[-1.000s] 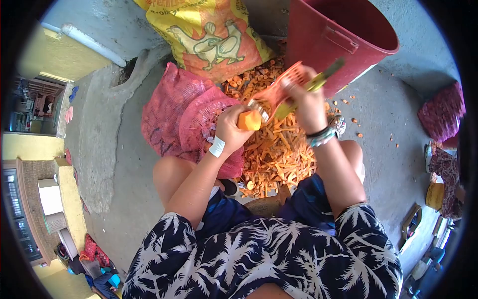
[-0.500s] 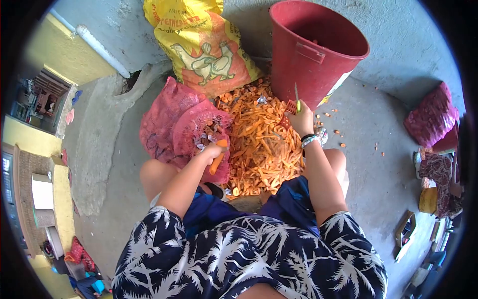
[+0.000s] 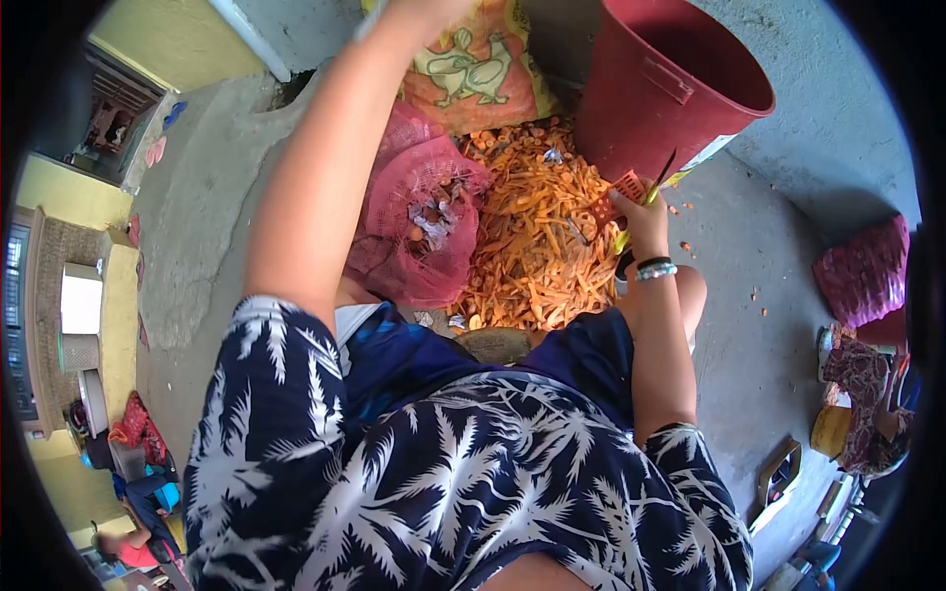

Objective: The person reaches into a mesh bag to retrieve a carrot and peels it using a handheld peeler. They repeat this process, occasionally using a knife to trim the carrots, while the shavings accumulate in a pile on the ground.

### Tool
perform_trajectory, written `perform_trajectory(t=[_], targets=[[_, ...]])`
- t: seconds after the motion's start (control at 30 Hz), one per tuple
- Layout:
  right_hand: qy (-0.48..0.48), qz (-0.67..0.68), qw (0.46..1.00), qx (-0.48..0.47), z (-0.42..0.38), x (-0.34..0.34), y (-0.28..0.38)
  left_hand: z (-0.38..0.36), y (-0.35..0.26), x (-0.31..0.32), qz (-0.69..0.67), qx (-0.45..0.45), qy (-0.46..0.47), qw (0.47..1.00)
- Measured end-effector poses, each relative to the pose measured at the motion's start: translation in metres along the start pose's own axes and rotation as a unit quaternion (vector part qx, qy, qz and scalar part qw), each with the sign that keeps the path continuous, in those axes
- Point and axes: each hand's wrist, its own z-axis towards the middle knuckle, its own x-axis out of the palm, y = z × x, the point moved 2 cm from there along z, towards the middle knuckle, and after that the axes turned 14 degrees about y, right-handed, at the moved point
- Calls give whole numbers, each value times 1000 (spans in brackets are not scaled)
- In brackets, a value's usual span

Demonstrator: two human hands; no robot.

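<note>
My left hand (image 3: 429, 10) is raised at the top edge, over the yellow printed sack (image 3: 473, 74). Its fingers are cut off by the frame, so whatever it holds is hidden. My right hand (image 3: 645, 225) is closed around a knife (image 3: 653, 191) with a yellow-green handle, its dark blade pointing up. Against that hand is a red plastic piece with a grid of holes (image 3: 627, 184), partly covered. Below both lies a heap of orange carrot peelings and slices (image 3: 537, 236). A pink mesh sack (image 3: 394, 236) sits left of the heap, its mouth showing scraps and crumpled bits.
A tall red bin (image 3: 631, 108) stands behind the heap against the wall. Loose carrot slices (image 3: 687, 246) dot the concrete floor (image 3: 729, 325). At the far right is a full purple sack (image 3: 862, 271). Another person (image 3: 138, 547) is at the lower left edge.
My left hand, which held a carrot over the pink mesh sack, has swung up and forward to the top edge. My right hand keeps the knife. The view has shifted.
</note>
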Motion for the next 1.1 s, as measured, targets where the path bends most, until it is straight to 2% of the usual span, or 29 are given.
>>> perform_trajectory(t=[0.03,0.07,0.1,0.13,0.17,0.2,0.23,0.3,0.37,0.4,0.47,0.5,0.53,0.57,0.6,0.63,0.67,0.73,0.77,0.8,0.87,0.9,0.97,1.0,1.03,1.1], targets=[[-1,1,1000,4,-1,3,4,-19,30,4,151,-55,55,985],[5,-18,1000,-6,0,6,6,-35,49,27,55,-52,98,992],[13,-38,999,-15,4,9,5,-58,77,36,91,-115,116,982],[18,-50,999,5,12,10,-4,-85,121,37,70,-236,170,954],[24,-51,998,12,22,11,-16,-110,162,43,60,-369,175,911],[19,-71,996,44,33,13,-30,-143,213,45,75,-433,192,878],[16,-90,993,76,44,17,-43,-186,271,54,50,-457,150,875],[34,-116,990,67,60,27,-49,-253,331,74,123,-534,162,821],[49,-109,992,29,74,35,-56,-312,349,114,298,-566,331,694],[57,-116,991,28,81,34,-66,-362,375,147,296,-583,382,653],[59,-109,989,76,87,39,-56,-434,371,213,234,-551,312,737],[58,-99,987,115,92,41,-53,-472,408,261,231,-552,314,737],[48,-54,993,93,97,42,-61,-514,436,305,320,-430,442,719],[45,-54,993,97,99,43,-61,-553,472,330,396,-289,553,673],[59,-31,992,110,99,46,-58,-586,495,339,455,-136,642,601],[73,-7,990,122,99,48,-58,-534,470,306,451,-133,645,602],[89,-2,985,149,100,48,-64,-467,430,228,352,-372,510,691],[82,-22,986,145,97,52,-71,-415,412,157,325,-585,284,686],[78,-42,987,137,95,55,-72,-415,422,136,264,-668,137,682],[80,-12,985,151,93,57,-72,-419,428,120,194,-731,-15,654],[69,-36,986,150,92,55,-82,-420,435,102,226,-667,-205,679],[59,-60,986,146,93,53,-85,-418,443,95,225,-668,-204,680],[60,-45,987,144,93,55,-84,-402,438,78,265,-648,-372,609],[62,-27,988,141,93,56,-83,-392,435,72,155,-717,-364,573],[61,-27,987,143,93,56,-83,-396,446,75,156,-719,-362,573],[79,-16,985,155,92,58,-83,-412,481,94,-191,-711,-324,594]])
